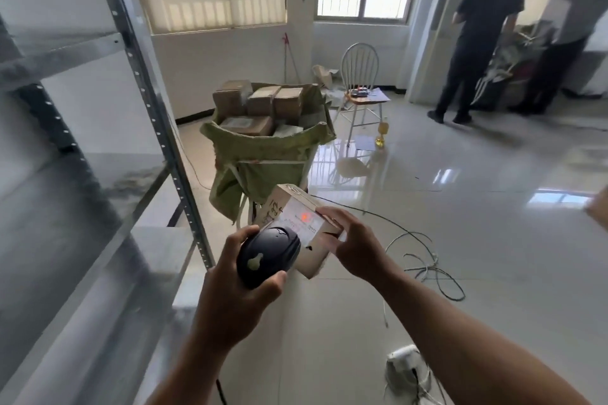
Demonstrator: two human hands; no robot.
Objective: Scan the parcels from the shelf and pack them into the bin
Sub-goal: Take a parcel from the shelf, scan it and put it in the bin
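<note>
Scanner (268, 255), black, low in the centre of the frame, wrapped by the curled fingers and thumb of the left hand (237, 276), nose aimed at the parcel (289, 197). Small cardboard parcel held in the air just beyond the scanner, pinched at its right end by the right hand (353, 243), fingers over the top edge, thumb underneath; red spot of light on its white label (292, 215). Bottom right, white device (406, 368) on the floor; above it, loose cables (427, 260) across the tiles. Along the left edge, metal shelf (65, 141). Mid-frame, behind the parcel, bin (273, 154) lined with a green sack, brown boxes (263, 105) piled inside. Further back, white chair (360, 89); upper right, person in black (477, 33) beside another person (569, 20), backs turned.
</note>
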